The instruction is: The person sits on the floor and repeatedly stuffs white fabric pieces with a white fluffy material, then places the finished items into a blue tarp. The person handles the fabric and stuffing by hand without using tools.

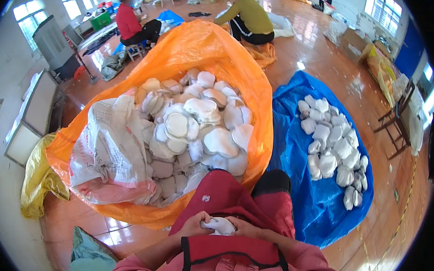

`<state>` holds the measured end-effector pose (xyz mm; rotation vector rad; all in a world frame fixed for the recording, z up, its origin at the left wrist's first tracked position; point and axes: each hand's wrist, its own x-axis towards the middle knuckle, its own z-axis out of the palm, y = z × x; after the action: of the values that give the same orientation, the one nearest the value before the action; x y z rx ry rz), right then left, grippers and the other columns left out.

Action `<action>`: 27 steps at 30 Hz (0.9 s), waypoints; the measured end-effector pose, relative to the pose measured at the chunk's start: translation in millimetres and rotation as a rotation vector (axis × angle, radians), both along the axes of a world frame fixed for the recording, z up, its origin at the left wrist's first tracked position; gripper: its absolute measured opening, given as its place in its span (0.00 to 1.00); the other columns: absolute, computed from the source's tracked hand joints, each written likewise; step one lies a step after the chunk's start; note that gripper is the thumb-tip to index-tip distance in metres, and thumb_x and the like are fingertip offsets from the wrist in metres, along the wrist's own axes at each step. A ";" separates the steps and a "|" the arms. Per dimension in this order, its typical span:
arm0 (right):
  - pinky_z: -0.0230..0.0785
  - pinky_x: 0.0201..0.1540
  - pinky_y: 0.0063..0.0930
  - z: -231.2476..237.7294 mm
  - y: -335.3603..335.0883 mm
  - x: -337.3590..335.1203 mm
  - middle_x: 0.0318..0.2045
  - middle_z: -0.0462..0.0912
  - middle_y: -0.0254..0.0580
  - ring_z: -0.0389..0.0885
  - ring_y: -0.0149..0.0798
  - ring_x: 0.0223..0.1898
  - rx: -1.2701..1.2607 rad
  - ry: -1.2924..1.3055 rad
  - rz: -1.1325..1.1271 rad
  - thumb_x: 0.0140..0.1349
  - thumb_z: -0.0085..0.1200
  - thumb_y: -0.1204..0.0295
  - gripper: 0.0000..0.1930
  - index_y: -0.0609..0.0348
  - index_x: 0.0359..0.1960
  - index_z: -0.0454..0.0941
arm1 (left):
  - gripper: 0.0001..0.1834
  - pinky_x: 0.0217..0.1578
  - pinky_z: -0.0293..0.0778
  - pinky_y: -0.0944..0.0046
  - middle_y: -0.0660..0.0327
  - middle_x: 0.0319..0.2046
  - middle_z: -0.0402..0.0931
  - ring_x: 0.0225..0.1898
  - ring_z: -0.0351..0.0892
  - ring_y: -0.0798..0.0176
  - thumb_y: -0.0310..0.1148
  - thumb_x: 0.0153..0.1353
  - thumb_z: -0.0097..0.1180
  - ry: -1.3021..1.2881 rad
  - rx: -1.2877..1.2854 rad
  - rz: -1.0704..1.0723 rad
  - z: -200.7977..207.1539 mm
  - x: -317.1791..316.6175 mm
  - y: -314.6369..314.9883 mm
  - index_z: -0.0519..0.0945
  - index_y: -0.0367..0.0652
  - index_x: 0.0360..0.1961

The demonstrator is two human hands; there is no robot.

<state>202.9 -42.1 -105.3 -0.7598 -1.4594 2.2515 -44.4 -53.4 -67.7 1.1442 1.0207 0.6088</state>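
Observation:
In my lap, a white soft-looking pad (220,226) is held between both hands. My left hand (195,225) grips its left end with bent fingers. My right hand (243,227) closes on its right end. Ahead of my knees, a big orange sack (193,38) lies spread open, full of flat rounded white pads (177,125). A white woven bag (107,150) rests on its left side. To my right, a blue plastic sheet or bag (317,218) carries a pile of plumper, bundled-looking white pieces (332,138).
Two people sit low beyond the orange sack, one in a red top (128,21), one in olive (250,17). A wooden chair (399,118) stands at right, cardboard boxes (354,44) behind. A yellow sack (43,178) and a green sack (88,255) lie at left on tiles.

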 end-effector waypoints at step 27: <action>0.66 0.55 0.28 -13.0 -1.2 -9.8 0.48 0.75 0.39 0.73 0.32 0.51 0.327 -0.231 -0.173 0.46 0.63 0.77 0.30 0.61 0.54 0.67 | 0.27 0.50 0.72 0.60 0.55 0.43 0.76 0.49 0.77 0.55 0.28 0.49 0.67 0.214 0.290 -0.083 21.4 7.5 3.1 0.74 0.42 0.52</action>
<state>193.1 -43.3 -118.3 -1.0175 -1.7361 1.7849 -36.9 -50.2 -46.3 1.5256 1.0833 0.5898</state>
